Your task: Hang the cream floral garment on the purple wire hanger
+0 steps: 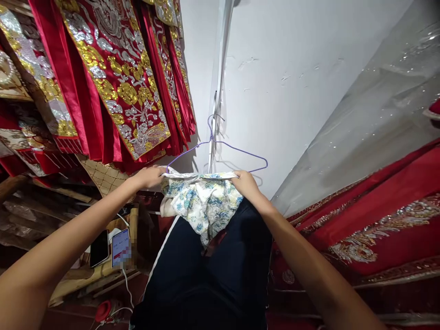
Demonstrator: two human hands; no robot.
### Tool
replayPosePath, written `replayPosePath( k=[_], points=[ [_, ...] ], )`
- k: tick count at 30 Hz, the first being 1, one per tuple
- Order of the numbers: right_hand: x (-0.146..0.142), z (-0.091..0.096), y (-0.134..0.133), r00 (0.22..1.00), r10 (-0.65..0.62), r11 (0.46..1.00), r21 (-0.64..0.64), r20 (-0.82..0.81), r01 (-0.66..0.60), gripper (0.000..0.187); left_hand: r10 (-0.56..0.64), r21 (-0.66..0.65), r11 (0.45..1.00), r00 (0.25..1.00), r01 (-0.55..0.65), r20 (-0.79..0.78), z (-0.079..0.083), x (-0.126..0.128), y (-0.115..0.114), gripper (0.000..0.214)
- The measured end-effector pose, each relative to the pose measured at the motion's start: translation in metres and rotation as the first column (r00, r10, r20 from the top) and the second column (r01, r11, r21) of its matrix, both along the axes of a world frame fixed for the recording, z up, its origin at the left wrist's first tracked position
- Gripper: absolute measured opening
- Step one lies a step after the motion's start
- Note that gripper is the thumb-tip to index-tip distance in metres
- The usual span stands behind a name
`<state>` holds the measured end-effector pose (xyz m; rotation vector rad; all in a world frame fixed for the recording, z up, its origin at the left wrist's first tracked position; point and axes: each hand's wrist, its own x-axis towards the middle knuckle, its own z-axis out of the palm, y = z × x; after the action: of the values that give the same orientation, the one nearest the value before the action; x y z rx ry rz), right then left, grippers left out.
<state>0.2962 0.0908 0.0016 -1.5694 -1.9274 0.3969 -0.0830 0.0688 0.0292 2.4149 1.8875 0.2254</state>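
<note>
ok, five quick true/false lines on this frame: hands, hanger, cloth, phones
1. The left hand and right hand each hold one end of the floral cloth at its top edge. True.
2. The hanger is red. False: it is purple wire.
3. The hanger lies on the floor. False: it hangs by its hook in front of the white wall, just above the cloth.
4. Red garments with gold and silver embroidery hang at upper left. True.
5. Two phones lie at lower left, one with its screen lit. True.
</note>
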Motion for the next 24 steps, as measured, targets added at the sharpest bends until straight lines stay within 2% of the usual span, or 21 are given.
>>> replayPosePath(
  k=[3,6,8,12,15,17,20,22,23,24],
  points=[
    [-0.001,0.002,0.001,0.999,-0.034,0.999,0.006,0.011,0.034,0.017,-0.046,0.058,0.997,0.997,0.05,-0.064,0.005,-0.011,-0.015,0.042],
    [0.002,0.005,-0.002,0.996,0.013,0.999,-0.037,-0.083,-0.016,0.02,-0.056,0.124,0.991,0.997,0.05,0.048,0.016,-0.01,-0.016,0.037],
    [0.003,0.005,-0.006,0.984,0.048,0.997,-0.059,-0.173,-0.059,0.021,-0.101,0.162,0.984,0.98,0.073,0.174,0.023,0.002,-0.01,0.036],
    [-0.005,0.005,-0.022,0.948,0.123,0.987,-0.06,-0.294,-0.147,0.018,-0.212,0.239,0.963,0.89,0.121,0.403,0.039,0.041,0.005,0.039],
    [-0.009,0.008,-0.032,0.905,0.249,0.967,0.028,-0.346,-0.255,0.025,-0.29,0.336,0.93,0.858,0.149,0.425,0.049,0.062,0.009,0.034],
    [-0.001,0.014,-0.033,0.905,0.234,0.971,0.137,-0.355,-0.197,0.045,-0.316,0.358,0.918,0.86,0.171,0.4,0.055,0.065,0.01,0.034],
    [0.025,0.026,-0.025,0.934,0.003,0.953,0.285,-0.357,0.106,0.079,-0.339,0.325,0.921,0.851,0.215,0.4,0.06,0.06,0.01,0.034],
    [0.046,0.035,-0.016,0.92,-0.089,0.942,0.267,-0.381,0.201,0.079,-0.351,0.3,0.923,0.843,0.239,0.407,0.064,0.057,0.011,0.035],
    [0.056,0.041,-0.01,0.912,-0.067,0.961,0.219,-0.405,0.168,0.071,-0.347,0.29,0.926,0.847,0.242,0.403,0.066,0.056,0.011,0.035],
    [0.065,0.047,-0.006,0.903,-0.01,0.984,0.154,-0.429,0.084,0.061,-0.336,0.281,0.93,0.856,0.236,0.393,0.067,0.055,0.011,0.035]
  ],
)
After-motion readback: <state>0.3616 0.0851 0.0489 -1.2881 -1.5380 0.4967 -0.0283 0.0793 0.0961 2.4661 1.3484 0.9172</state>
